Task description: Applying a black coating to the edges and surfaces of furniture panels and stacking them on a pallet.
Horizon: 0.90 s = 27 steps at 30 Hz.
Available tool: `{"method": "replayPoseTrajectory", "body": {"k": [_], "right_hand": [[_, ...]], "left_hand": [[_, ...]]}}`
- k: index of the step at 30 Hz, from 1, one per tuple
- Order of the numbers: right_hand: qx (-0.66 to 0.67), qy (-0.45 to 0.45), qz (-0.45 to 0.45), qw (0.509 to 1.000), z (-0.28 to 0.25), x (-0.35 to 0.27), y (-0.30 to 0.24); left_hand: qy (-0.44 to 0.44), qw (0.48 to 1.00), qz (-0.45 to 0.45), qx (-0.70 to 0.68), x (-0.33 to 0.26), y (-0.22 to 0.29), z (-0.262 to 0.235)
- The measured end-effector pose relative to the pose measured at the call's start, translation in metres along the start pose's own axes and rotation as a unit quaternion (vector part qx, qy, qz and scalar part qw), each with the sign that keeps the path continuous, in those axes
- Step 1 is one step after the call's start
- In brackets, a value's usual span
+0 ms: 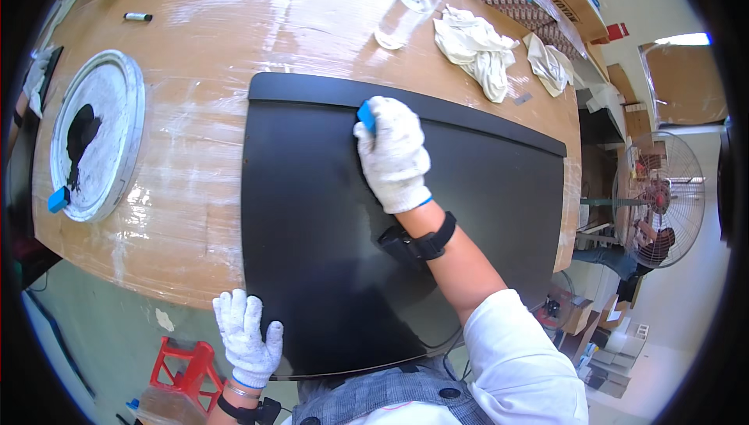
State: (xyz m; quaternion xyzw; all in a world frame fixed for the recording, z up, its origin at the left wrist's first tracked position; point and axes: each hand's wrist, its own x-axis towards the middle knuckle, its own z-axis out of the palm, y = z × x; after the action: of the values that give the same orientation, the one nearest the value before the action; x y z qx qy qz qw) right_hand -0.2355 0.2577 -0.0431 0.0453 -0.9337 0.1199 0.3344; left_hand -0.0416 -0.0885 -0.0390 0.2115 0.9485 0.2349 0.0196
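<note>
A large black panel [328, 214] with a raised strip along its far edge lies before me. My right hand [394, 156], in a white knit glove, is closed around a small blue block [367, 116]. The hand rests near the strip; most of the block is hidden by the glove, so its exact kind does not show. At the panel's near left corner, my left hand [248, 339], gloved too, has its fingers spread and holds nothing. To the left, a round white lid [117, 144] carries a black smear [81, 140] and another blue block [58, 199] at its rim.
A clear bottle [409, 10] and crumpled white cloths [476, 50] sit beyond the panel. A marker [138, 17] lies at the far left. The table [187, 191] is wrapped in plastic film. A red stool [186, 370] stands below it; a fan [659, 199] and a person are at right.
</note>
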Motion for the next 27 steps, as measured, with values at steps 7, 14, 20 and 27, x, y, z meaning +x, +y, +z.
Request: {"method": "replayPoseTrajectory", "body": {"k": [7, 14, 20, 27], "right_hand": [[-0.057, -0.006, -0.023, 0.998, -0.015, 0.008, 0.01], [-0.008, -0.064, -0.042, 0.997, 0.042, 0.028, -0.065], [-0.067, -0.036, -0.052, 0.996, 0.013, 0.033, -0.055], [0.015, -0.075, -0.089, 0.993, 0.063, 0.048, -0.107]], "left_hand": [[0.021, 0.998, -0.012, -0.063, -0.002, -0.004, 0.001], [0.028, 0.995, -0.022, -0.098, -0.002, -0.006, 0.0], [0.043, 0.992, -0.032, -0.114, -0.002, -0.008, 0.001], [0.059, 0.989, -0.036, -0.132, -0.001, -0.008, -0.001]]}}
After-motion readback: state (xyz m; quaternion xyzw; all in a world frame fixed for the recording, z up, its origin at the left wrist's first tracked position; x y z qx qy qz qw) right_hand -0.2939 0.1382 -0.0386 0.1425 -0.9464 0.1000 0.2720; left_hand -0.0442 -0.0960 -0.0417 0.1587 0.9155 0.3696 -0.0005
